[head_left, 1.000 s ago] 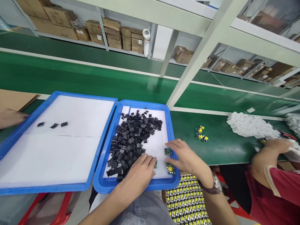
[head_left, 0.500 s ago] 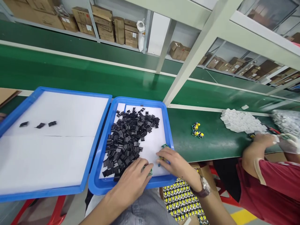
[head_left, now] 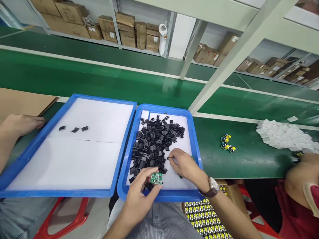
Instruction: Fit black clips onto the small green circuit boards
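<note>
Fingers of the left hand (head_left: pixel 139 195) grip a green circuit board (head_left: pixel 156 178) between thumb and fingertips, while those of the right hand (head_left: pixel 185 166) are drawn together at the tips on a small black piece (head_left: pixel 168 158) at the edge of a heap.

Through the head camera I look along a long green counter (head_left: pixel 239 162). A co-worker in red (head_left: pixel 291 212) sits at the right edge of my view, cut off by the border. Left of centre I have a wide blue-rimmed tray (head_left: pixel 62 193) lined in white. Close beside it stands a smaller blue tray (head_left: pixel 195 142), and both hands are over that one. Below its near right corner I see a box of yellow-topped parts (head_left: pixel 205 220) in rows, partly covered by the right forearm. Most of the smaller tray's white lining lies under the heap of black pieces (head_left: pixel 154 139). Further right, white pieces (head_left: pixel 281 134) form a flat patch on the counter. Another person's hand (head_left: pixel 21 124) rests just outside the wide tray's left rim. Between the smaller tray and the white patch I find a little cluster of yellow-topped boards (head_left: pixel 227 143). Smallest of all, three loose black pieces (head_left: pixel 75 129) lie spaced out in the wide tray.
</note>
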The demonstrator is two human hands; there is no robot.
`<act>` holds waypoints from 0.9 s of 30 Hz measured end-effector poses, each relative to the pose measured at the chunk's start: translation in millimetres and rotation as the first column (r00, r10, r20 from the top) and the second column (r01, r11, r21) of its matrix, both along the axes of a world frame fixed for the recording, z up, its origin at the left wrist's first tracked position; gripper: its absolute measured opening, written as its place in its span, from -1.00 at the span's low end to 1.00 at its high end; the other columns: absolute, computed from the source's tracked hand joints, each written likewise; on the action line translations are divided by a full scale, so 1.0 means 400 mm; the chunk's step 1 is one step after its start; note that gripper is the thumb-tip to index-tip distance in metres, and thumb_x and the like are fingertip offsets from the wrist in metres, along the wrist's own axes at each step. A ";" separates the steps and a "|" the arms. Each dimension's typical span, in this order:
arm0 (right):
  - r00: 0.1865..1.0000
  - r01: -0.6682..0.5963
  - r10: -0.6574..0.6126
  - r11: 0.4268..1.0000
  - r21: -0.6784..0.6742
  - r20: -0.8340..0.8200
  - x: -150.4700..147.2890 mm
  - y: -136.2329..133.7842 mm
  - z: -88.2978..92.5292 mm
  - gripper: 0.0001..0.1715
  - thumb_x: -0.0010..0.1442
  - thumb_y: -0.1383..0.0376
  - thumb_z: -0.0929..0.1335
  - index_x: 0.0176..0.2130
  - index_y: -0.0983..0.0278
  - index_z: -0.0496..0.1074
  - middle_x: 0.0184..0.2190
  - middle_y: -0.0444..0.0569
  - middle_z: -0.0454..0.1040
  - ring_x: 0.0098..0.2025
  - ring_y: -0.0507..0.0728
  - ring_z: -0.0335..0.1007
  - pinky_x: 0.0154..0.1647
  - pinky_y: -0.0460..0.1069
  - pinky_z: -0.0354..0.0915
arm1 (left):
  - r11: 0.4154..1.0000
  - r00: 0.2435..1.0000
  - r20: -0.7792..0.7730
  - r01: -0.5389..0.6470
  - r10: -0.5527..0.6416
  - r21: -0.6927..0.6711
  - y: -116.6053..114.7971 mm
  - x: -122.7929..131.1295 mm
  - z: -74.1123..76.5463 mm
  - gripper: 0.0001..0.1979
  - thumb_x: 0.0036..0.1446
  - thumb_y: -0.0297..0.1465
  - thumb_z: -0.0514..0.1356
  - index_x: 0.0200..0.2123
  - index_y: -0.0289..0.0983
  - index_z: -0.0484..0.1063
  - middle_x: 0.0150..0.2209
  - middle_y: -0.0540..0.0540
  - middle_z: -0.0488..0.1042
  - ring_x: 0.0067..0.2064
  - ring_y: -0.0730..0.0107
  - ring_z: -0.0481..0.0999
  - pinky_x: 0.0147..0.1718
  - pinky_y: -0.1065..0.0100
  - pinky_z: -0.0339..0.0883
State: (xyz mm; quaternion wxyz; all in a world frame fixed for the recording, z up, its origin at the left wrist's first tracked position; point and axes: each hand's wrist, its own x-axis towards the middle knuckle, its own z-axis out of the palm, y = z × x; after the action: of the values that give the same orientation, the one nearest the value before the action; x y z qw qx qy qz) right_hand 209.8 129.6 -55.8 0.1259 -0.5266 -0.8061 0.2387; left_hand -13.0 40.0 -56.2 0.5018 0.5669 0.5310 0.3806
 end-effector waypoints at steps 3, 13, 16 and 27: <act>0.995 0.067 -0.066 0.998 0.003 -0.074 0.008 -0.023 0.028 -0.79 0.28 0.51 0.30 -0.16 0.28 0.46 -0.25 0.02 0.53 -0.24 0.16 0.49 -0.19 0.07 0.44 | 0.993 0.980 0.189 -0.041 0.062 -0.110 0.010 0.000 -0.003 -0.55 0.23 -0.34 0.34 0.17 -0.05 0.42 0.02 -0.07 0.59 0.05 0.29 0.61 0.07 0.30 0.54; 0.708 0.111 -0.205 0.977 -0.180 -0.675 -0.048 -0.175 0.110 -0.64 0.34 0.46 0.37 0.04 0.09 0.53 -0.16 -0.06 0.52 -0.11 0.09 0.48 -0.08 0.01 0.43 | 0.997 0.964 0.266 0.010 0.011 -0.076 0.035 0.015 0.019 -0.57 0.22 -0.44 0.33 0.13 0.02 0.50 0.07 -0.04 0.55 0.06 0.37 0.57 0.08 0.41 0.50; 0.647 0.141 -0.252 0.967 -0.212 -0.720 -0.062 -0.182 0.098 -0.67 0.33 0.47 0.38 -0.03 0.08 0.57 -0.13 -0.06 0.53 -0.07 0.09 0.50 -0.04 0.02 0.44 | 0.996 0.969 0.247 0.005 0.017 -0.088 0.026 0.028 0.016 -0.51 0.23 -0.46 0.33 0.18 0.07 0.45 0.03 -0.01 0.58 0.01 0.41 0.60 0.06 0.42 0.51; 0.578 0.253 -0.318 0.945 -0.206 -0.751 -0.052 -0.202 0.087 -0.59 0.31 0.50 0.40 0.01 0.05 0.59 -0.15 -0.07 0.60 -0.09 0.09 0.55 -0.07 0.02 0.46 | 0.991 0.916 0.393 0.118 -0.085 -0.061 0.021 0.047 0.040 -0.55 0.29 -0.52 0.27 0.18 0.00 0.50 0.22 -0.14 0.46 0.25 0.20 0.49 0.20 0.25 0.48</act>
State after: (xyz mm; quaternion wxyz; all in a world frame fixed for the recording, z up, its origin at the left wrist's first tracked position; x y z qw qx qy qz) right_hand 189.2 48.7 -21.0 0.4768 -0.4993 -0.5675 0.4487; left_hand 5.7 48.4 -40.2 0.6396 0.4854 0.4058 0.4367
